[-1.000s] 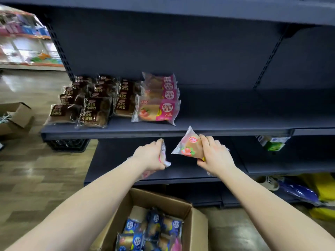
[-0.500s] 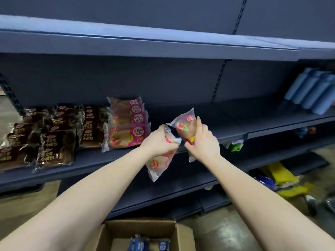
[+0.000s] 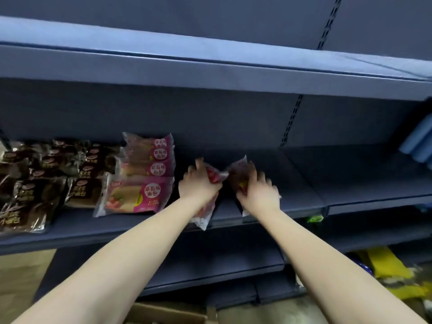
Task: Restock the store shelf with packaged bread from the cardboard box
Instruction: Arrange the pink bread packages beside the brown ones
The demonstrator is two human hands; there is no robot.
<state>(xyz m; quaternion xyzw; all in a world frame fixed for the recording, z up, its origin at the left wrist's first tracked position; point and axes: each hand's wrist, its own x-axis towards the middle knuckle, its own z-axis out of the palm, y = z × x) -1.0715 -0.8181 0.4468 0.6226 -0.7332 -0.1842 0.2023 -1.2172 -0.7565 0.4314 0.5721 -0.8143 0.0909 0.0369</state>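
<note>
Both my hands reach onto the dark blue middle shelf [image 3: 301, 202], each gripping a pink strawberry bread packet. My left hand [image 3: 198, 183] holds one packet [image 3: 205, 213] whose lower end hangs over the shelf's front edge. My right hand [image 3: 257, 190] holds the other packet [image 3: 238, 169], which lies further in on the shelf. A row of the same pink packets [image 3: 142, 181] lies just left of my left hand. Only the rim of the cardboard box [image 3: 163, 315] shows at the bottom edge.
Brown chocolate bread packets [image 3: 42, 181] fill the shelf's left part. Light blue rolls [image 3: 418, 141] lie at the far right. An upper shelf [image 3: 210, 66] overhangs. Yellow bags [image 3: 392, 272] lie on the floor at lower right, beside the lower shelves [image 3: 210, 265].
My hands have risen from above the box and moved forward onto the middle shelf with both packets. The view has tilted up, so the box has nearly left the frame.
</note>
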